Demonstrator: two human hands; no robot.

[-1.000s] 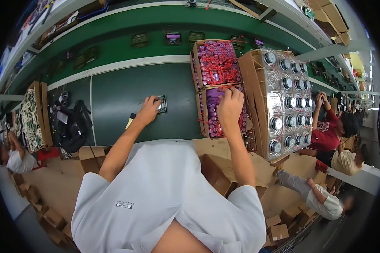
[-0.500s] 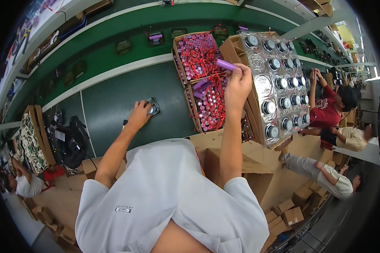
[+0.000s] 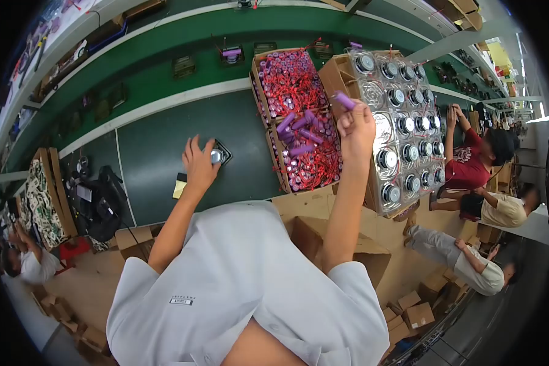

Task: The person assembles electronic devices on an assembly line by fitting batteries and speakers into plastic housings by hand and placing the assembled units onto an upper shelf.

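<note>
In the head view, the right hand (image 3: 357, 129) is pinching a purple cylinder (image 3: 344, 100) between thumb and fingers, holding it up near the clear tray's left edge. The left hand (image 3: 198, 163) is spreading its fingers apart over the bench (image 3: 158, 143), its thumb side sitting right by a small speaker unit (image 3: 217, 156); whether they are touching, I cannot tell.

Two open cardboard boxes are standing one behind the other between the hands. The far box (image 3: 258, 91) is holding packed purple cylinders with red wires tangling over them. The near box (image 3: 277, 160) is holding more of these, and several loose purple cylinders (image 3: 303, 135) are lying across the top at mixed angles.

To the right, a clear tray (image 3: 373, 95) is resting on a large carton (image 3: 331, 78), with round silver speakers filling most of its visible pockets. At far left, a cardboard box (image 3: 62, 192) is containing patterned pale-and-dark pieces, too small to identify. Below the bench, an open carton (image 3: 372, 255) is standing on the floor.
</note>
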